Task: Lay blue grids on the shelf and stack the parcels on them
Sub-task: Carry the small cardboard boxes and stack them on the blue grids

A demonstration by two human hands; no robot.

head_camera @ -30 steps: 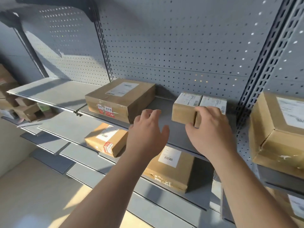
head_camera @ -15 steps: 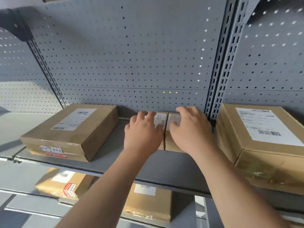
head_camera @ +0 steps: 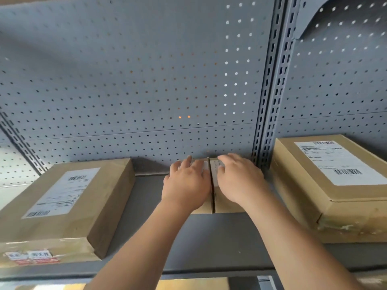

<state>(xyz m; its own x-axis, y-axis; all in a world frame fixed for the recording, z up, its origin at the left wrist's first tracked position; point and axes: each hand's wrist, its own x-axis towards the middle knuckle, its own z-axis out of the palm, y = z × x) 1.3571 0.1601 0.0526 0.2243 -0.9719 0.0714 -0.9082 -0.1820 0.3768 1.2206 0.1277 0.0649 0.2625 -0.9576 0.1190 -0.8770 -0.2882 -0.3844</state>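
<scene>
Our left hand lies flat on the left small parcel, our right hand flat on the right small parcel (the two boxes touch) on the shelf.

Bare shelf is left open at centre-left, between the large left parcel and the two small parcels — right of them a narrower gap is hemmed by the right parcel; the back is closed by pegboard.

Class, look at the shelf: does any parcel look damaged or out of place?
The large parcel on the right looks scuffed: tape along its front lower edge is wrinkled and peeling. Nothing else stands out.
</scene>
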